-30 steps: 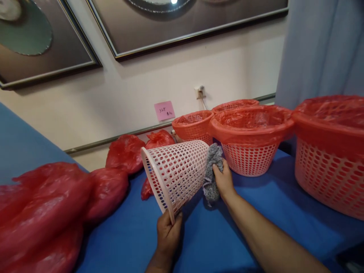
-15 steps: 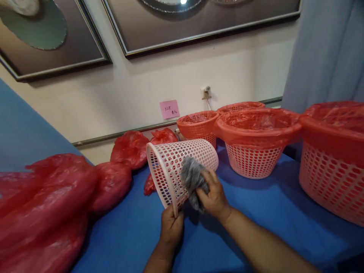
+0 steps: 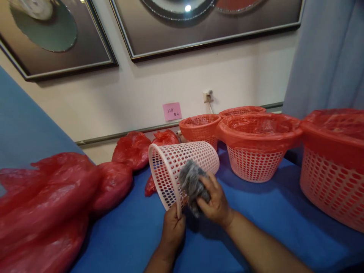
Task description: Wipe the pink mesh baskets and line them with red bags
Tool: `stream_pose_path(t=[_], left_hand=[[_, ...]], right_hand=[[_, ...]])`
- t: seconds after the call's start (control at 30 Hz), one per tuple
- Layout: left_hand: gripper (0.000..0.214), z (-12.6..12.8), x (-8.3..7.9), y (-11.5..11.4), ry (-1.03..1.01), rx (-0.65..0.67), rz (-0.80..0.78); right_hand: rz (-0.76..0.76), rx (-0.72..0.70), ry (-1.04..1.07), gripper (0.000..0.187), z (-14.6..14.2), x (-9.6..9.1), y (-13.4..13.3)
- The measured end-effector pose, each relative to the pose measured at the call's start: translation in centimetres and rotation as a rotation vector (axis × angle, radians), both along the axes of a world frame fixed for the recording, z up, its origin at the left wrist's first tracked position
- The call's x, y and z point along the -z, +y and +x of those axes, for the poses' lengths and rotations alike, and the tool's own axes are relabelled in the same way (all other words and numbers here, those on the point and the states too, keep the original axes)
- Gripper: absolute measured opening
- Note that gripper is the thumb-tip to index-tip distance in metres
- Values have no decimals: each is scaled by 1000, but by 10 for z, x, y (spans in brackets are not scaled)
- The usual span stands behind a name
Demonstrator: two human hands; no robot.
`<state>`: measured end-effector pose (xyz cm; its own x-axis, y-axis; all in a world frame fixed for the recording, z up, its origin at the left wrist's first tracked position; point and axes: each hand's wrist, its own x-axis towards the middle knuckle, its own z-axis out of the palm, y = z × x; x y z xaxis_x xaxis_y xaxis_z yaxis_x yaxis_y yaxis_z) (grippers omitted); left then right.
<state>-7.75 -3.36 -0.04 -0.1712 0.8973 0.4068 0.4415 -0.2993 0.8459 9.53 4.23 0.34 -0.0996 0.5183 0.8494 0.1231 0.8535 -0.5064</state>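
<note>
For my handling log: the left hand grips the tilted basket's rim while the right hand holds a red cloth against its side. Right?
Not the colour: the cloth in the right hand is grey, as the head view shows. The rest stands.

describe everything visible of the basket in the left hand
The basket looks like pale pink plastic, its wall full of holes, with a solid rim. It is tipped on its side, mouth leftward, base rightward; whether it touches the table is unclear. The left hand grips the rim's lower edge; the right hand holds a grey cloth against its wall.
</note>
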Motion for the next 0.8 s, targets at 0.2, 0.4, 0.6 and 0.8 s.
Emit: stream_pose_path(t=[0.2, 0.4, 0.6, 0.8], left_hand=[[37, 2, -1, 1, 0, -4, -46], [54, -2, 7, 4, 94, 7, -83], [53, -1, 5, 4, 69, 7, -64], [33, 7, -5, 0, 3, 55, -113]], right_hand=[[-81, 4, 95, 58, -3, 2, 6], [-820, 173, 549, 52, 17, 14, 74], [-451, 159, 314, 53, 5, 10, 38], [130, -93, 17, 71, -5, 3, -17]])
